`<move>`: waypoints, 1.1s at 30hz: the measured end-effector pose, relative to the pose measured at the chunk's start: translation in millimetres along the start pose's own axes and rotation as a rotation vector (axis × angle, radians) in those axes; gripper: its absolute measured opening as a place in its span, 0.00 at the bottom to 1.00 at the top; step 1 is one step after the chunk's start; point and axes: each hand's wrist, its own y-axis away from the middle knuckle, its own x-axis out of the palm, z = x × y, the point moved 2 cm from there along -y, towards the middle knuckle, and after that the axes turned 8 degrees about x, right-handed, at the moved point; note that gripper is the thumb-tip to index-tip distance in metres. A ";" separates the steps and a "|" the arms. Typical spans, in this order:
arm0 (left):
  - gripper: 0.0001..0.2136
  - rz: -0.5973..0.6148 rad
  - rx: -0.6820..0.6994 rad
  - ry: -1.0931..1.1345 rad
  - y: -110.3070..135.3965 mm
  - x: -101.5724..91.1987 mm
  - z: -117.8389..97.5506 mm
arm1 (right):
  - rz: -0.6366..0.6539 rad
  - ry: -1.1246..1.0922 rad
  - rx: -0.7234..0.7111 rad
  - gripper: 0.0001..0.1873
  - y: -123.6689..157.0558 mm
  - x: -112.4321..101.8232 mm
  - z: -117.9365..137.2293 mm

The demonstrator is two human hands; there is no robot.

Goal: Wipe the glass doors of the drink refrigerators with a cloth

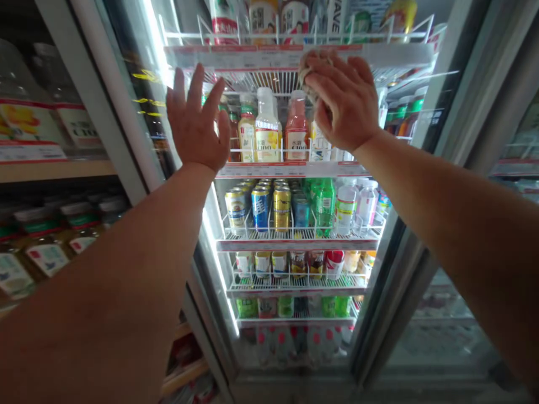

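My left hand (197,120) is raised with fingers spread flat against the open glass door (138,112) of a drinks fridge. My right hand (343,98) reaches up to the second shelf's front rail (295,56) and is closed around a crumpled beige cloth (306,76), pressing it near the shelf edge. Just below my right hand stand tall bottles: a yellow-labelled one (266,129) and a pink one (296,129).
Lower wire shelves hold cans (261,207), green bottles (324,205), small jars (295,264) and more bottles at the bottom. A closed fridge with bottles (42,247) stands to the left. The metal door frame (404,269) runs down the right side.
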 end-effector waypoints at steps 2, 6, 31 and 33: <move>0.33 -0.015 0.035 -0.011 0.7 -1.8 -0.8 | -0.141 0.006 0.155 0.25 1.9 -2.4 -3.7; 0.29 0.004 0.014 -0.029 1.1 -2.1 -0.8 | -0.129 0.060 0.104 0.24 4.2 -3.1 -0.9; 0.31 -0.018 0.041 -0.077 1.9 8.5 10.8 | -0.142 0.053 0.201 0.23 6.8 3.7 11.9; 0.32 -0.017 0.043 -0.076 1.3 9.3 11.8 | -0.078 0.081 0.090 0.22 12.1 6.7 19.1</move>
